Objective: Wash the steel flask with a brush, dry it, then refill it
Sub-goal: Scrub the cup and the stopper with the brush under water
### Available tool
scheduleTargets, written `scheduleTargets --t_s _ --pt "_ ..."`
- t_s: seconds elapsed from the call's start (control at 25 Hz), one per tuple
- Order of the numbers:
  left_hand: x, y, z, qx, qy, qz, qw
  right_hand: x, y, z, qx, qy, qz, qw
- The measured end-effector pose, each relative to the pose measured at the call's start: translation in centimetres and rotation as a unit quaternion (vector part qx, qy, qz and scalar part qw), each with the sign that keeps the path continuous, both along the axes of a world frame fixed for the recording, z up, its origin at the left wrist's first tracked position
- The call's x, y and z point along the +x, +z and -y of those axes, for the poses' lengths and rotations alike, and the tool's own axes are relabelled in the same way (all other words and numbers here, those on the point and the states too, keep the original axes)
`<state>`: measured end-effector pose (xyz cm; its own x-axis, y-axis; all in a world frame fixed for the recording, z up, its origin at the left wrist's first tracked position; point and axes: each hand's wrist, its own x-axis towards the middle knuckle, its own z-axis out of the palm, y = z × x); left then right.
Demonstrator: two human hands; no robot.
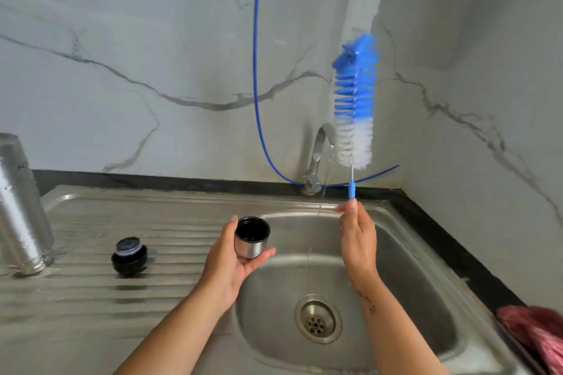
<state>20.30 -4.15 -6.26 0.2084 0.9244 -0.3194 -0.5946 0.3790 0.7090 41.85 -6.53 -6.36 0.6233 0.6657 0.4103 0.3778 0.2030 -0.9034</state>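
Note:
My left hand [227, 262] grips a small steel cup lid [251, 237] with a black inside, mouth up, over the sink's left rim. My right hand [358, 237] holds the thin handle of a bottle brush [353, 100] upright, its blue and white bristles in front of the wall above the tap. The steel flask [19, 207] stands upside down on the draining board at far left. A black stopper [129, 256] lies on the board between the flask and my left hand.
A thin stream of water runs from the tap [318, 158] into the steel sink basin [405, 298], whose drain [316, 318] lies below. A blue hose [257, 70] hangs down the marble wall. A pink cloth [539, 329] lies at the right edge.

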Motion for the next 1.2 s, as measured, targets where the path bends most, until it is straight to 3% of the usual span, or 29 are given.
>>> scheduleTargets --t_s 0.2,0.48,0.76,1.2 --pt "6.6 0.2 -3.0 -0.023 -0.062 -0.048 0.997 0.5 0.1 -0.5 0.027 -0.088 -0.083 0.992" --pt "16.8 -1.1 -8.4 -0.046 -0.090 -0.031 0.994 2.0 0.4 -0.9 0.028 -0.136 -0.142 0.980" --pt "16.3 -3.4 -8.6 -0.086 -0.113 -0.036 0.989 1.7 0.4 -1.3 0.025 -0.126 -0.163 0.978" --pt "17.6 -0.7 -8.4 -0.068 -0.091 -0.070 0.991 1.5 0.5 -1.1 0.006 -0.125 -0.163 0.979"
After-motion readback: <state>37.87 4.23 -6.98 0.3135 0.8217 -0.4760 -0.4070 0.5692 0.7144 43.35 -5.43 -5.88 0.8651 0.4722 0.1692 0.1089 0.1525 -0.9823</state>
